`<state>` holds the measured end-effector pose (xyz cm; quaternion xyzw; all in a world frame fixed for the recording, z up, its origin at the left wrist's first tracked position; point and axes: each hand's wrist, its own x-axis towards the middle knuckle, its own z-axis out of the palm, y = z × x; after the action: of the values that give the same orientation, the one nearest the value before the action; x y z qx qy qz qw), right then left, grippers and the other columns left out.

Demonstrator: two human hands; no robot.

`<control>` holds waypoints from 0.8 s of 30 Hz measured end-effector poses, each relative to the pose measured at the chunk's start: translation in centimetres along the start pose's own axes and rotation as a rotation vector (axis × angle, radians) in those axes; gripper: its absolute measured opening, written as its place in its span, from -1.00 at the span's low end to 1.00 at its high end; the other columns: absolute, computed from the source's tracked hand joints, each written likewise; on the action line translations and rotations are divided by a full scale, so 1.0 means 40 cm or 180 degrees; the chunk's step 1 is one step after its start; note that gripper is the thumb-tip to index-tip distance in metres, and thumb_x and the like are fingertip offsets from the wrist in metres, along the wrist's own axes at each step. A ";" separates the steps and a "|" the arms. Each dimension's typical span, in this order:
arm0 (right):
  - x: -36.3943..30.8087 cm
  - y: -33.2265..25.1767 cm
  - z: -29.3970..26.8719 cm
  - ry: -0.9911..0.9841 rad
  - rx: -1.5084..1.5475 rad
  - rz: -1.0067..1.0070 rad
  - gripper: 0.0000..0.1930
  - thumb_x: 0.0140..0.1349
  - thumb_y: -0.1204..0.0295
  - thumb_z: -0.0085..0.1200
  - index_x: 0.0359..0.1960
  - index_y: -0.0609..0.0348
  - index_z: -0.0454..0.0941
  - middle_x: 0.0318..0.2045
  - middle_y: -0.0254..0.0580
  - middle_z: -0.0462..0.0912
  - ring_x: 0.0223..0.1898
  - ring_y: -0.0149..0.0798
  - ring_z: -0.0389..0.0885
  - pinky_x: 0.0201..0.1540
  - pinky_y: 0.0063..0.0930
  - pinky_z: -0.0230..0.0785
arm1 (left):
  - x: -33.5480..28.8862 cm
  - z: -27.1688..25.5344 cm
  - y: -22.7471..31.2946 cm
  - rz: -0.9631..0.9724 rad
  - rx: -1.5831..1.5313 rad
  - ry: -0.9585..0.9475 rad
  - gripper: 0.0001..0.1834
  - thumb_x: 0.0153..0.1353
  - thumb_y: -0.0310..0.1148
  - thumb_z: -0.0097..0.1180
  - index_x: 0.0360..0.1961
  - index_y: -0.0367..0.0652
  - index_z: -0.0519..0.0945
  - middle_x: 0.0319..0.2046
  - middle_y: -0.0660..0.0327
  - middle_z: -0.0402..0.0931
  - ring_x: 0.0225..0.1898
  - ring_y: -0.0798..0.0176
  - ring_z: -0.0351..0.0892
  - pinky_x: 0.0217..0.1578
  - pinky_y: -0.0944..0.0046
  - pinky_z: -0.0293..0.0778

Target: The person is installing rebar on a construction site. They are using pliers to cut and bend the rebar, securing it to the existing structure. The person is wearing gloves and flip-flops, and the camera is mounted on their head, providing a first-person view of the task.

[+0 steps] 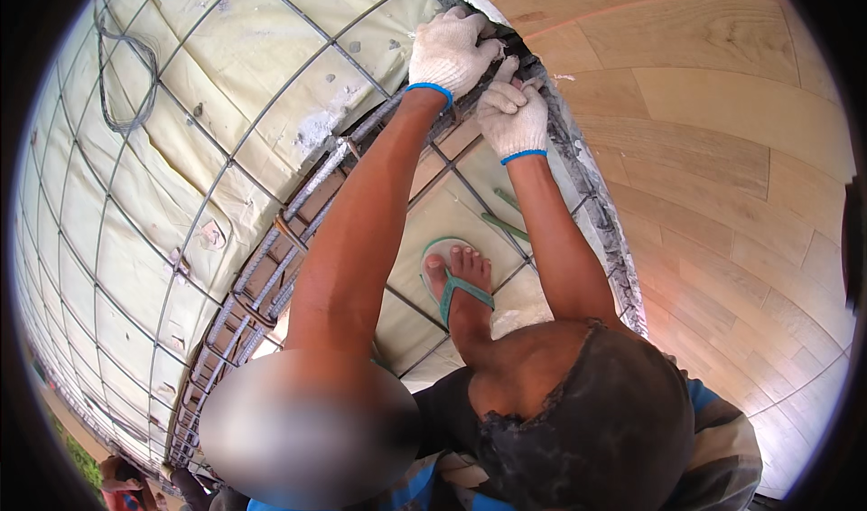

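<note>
2 gloved hands of mine sit close together near the top of the view, the left hand (449, 55) a little ahead of the right hand (515, 121). On the left, my fingers (470, 23) curl over a dark, broken spot in the rough concrete edge (610, 233); I cannot tell whether they grasp anything. On the right, 1 finger points away from me and others fold toward the palm, and I cannot tell if something is pinched there either. That edge passes right beside both hands, then runs down along my right forearm, with wood-patterned boards (704, 140) on its far side. Under my arms, a steel mesh (411, 304) crosses pale sheeting, and 2 green strips (504, 227) lie near my right forearm. My foot (462, 271), in a green-strapped flip-flop (468, 292), stands between my forearms. To the left, thick ribbed bars (287, 267) run beside a wider wire grid (221, 163) over creased, cream-coloured sheeting (262, 77), where crumbs of rubble are scattered and a loop of wire (107, 95) lies. Farther out, at the lower left, another person (122, 486) is partly visible.
</note>
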<state>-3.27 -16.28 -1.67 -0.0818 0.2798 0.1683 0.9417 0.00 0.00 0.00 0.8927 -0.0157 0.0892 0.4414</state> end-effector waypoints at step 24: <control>-0.013 0.029 0.027 0.0102 -0.0131 -0.0178 -0.64 0.66 0.18 -0.15 -0.36 -0.05 0.48 -0.35 -0.41 0.75 -0.66 -0.53 0.37 -0.65 -0.60 0.23 | -0.004 -0.007 0.002 0.0046 0.0011 0.0050 -0.63 0.19 -0.06 0.28 -0.17 -0.10 0.85 -0.14 -0.02 0.68 -0.07 -0.15 0.70 0.02 -0.12 0.58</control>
<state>-3.56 -15.06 -0.54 -0.1116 0.2889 0.1463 0.9395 -0.22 0.15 0.20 0.8926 -0.0185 0.0995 0.4393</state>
